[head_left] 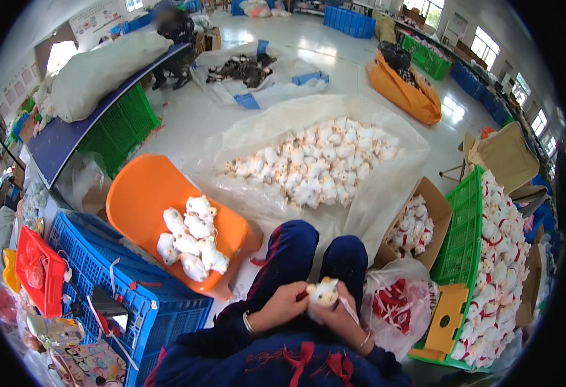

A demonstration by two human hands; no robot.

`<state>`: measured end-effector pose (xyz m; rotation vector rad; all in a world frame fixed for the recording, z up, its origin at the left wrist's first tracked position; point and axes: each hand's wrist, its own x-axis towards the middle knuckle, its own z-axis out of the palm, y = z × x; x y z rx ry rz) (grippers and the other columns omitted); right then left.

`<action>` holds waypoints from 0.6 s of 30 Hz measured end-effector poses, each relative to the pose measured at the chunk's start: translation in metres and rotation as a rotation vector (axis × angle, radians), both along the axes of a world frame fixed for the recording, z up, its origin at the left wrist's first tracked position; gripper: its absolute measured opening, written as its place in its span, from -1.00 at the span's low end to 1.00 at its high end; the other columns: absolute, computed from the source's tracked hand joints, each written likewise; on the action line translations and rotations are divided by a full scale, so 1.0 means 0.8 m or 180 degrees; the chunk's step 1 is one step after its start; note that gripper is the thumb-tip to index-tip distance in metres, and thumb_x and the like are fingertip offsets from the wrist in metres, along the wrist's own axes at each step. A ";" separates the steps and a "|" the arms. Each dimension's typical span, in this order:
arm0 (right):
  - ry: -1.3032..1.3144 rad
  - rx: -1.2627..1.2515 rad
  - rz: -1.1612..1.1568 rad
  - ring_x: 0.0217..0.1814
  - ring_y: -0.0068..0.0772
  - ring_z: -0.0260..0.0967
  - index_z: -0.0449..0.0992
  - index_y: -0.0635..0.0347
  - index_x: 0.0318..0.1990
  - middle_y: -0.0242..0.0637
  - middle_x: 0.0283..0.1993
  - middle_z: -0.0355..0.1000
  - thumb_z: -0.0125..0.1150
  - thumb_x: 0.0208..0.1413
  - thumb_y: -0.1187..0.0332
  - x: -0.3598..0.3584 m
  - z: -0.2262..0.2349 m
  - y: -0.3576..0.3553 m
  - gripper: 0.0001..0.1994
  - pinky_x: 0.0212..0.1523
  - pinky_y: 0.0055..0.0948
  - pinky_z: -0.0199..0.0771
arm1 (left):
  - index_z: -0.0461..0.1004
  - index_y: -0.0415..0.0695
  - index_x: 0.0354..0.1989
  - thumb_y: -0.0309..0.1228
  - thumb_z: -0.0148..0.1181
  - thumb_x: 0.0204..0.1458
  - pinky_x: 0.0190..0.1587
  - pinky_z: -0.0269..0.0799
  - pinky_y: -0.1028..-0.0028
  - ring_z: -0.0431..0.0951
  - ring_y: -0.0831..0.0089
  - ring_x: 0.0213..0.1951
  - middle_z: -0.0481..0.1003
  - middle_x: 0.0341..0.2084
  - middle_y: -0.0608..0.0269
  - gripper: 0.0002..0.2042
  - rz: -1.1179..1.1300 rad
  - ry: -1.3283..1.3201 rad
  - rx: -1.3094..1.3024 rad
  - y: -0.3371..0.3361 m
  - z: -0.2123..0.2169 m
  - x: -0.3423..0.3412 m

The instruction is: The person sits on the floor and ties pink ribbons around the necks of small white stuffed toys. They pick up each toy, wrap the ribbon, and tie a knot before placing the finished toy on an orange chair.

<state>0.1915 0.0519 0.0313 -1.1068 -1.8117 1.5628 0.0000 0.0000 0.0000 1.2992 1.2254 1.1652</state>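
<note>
Over my lap I hold a small white plush animal point(323, 293) with yellowish horns, its face turned up. My right hand point(342, 322) is wrapped round its body from the right. On the toy's left side my left hand point(279, 309) is pinched closed, and a bit of red strip point(301, 297) shows at its fingertips. Just right of my right hand, a clear plastic bag point(418, 284) holds red ribbons point(394, 306). Several white plush toys point(196, 235) lie on an orange plastic chair point(142, 187) to my left.
A large plastic sheet point(225, 138) ahead bears a heap of white plush toys point(328, 161). At right stand a cardboard box point(439, 222) and a green crate point(460, 226), both with red-trimmed toys. Blue crates point(167, 329) and a red tray point(41, 274) are at left. A person point(176, 32) sits far back.
</note>
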 end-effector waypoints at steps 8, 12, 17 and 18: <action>0.0749 -0.0590 -0.0539 0.02 -0.52 0.50 0.34 0.26 0.18 -0.26 0.01 0.53 0.51 0.03 0.46 -0.024 0.014 0.027 -0.42 0.07 -0.46 0.53 | 0.60 -0.27 -0.15 -0.50 0.19 0.24 -0.25 0.45 0.47 0.54 0.46 -0.34 0.54 -0.40 0.19 -0.88 -0.0386 -0.0268 0.0291 0.028 0.028 -0.031; 0.0836 -0.0617 -0.0522 0.09 -0.47 0.48 0.34 0.27 0.26 -0.21 0.08 0.51 0.40 0.10 0.37 -0.002 0.011 0.046 -0.43 0.15 -0.42 0.48 | 0.62 -0.27 -0.10 -0.49 0.13 0.29 -0.21 0.41 0.53 0.51 0.52 -0.29 0.54 -0.35 0.25 -0.83 -0.0581 -0.0585 -0.0239 0.041 0.035 -0.037; 0.1109 -0.1085 -0.0650 0.22 -0.40 0.40 0.18 0.26 0.40 -0.20 0.20 0.42 0.33 0.14 0.35 0.014 -0.005 0.065 -0.31 0.26 -0.37 0.39 | 0.60 -0.27 -0.03 -0.48 0.11 0.33 -0.41 0.28 0.65 0.43 0.70 -0.43 0.51 -0.35 0.34 -0.82 0.0151 -0.0769 -0.0566 0.083 0.034 -0.060; 0.1205 -0.0907 -0.0645 0.23 -0.40 0.40 0.18 0.25 0.41 -0.21 0.21 0.42 0.34 0.12 0.38 0.015 -0.008 0.071 -0.29 0.27 -0.36 0.38 | 0.60 -0.28 -0.01 -0.49 0.12 0.32 -0.34 0.33 0.64 0.47 0.68 -0.39 0.54 -0.35 0.33 -0.81 0.0423 -0.0864 -0.0709 0.092 0.036 -0.067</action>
